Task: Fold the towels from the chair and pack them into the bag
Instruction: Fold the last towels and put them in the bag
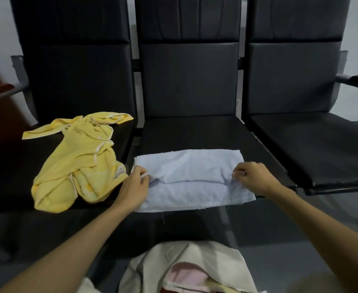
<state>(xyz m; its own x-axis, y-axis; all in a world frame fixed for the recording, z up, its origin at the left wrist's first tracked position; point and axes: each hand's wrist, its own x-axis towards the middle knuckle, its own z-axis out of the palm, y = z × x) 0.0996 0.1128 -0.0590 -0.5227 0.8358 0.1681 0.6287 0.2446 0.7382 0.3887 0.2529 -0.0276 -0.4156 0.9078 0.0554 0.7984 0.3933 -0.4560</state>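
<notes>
I see the left hand with its fingers curled in, thumb and fingertips pinching the left end of a fold in the pale blue towel. The right hand does the same on the other side, its fingers bent and nipped onto the right end of that fold. There may be a ring on one of its fingers, but the blur stops me being sure.

A raised ridge of cloth runs straight from one pinch to the other. The rest of the towel lies flat between the two sets of fingers, on the front part of the middle seat. Its near edge reaches the seat's front lip, on my side of the fingers.

Just outside the left fingers a yellow towel lies crumpled on the left seat, close beside the back of that hand. Outside the right fingers is the right seat.

Nearer to me than either hand, between the forearms, a cream cloth bag sits with its mouth open. Pink cloth shows inside it.
</notes>
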